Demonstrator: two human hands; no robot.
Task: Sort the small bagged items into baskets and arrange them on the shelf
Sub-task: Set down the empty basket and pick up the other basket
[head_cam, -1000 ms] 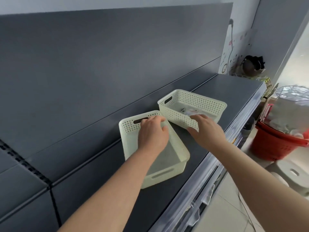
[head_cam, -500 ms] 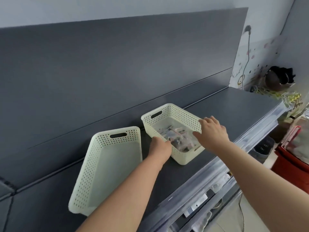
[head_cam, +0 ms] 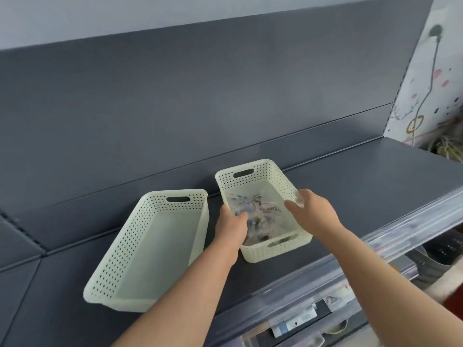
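Observation:
Two cream perforated baskets stand side by side on the dark grey shelf. The left basket holds nothing that I can see. The right basket holds several small clear bagged items. My left hand grips the left rim of the right basket, thumb over the edge. My right hand holds the right rim of the same basket, thumb pointing inward over the bags.
The grey back panel rises behind the baskets. A clear price rail runs along the shelf's front edge, with lower shelves and clutter below right. A patterned wall with a cable stands at the far right.
My left hand left the left basket and took the right basket's left rim. The right basket has turned lengthwise to the back panel and sits squarer. The view swung right.

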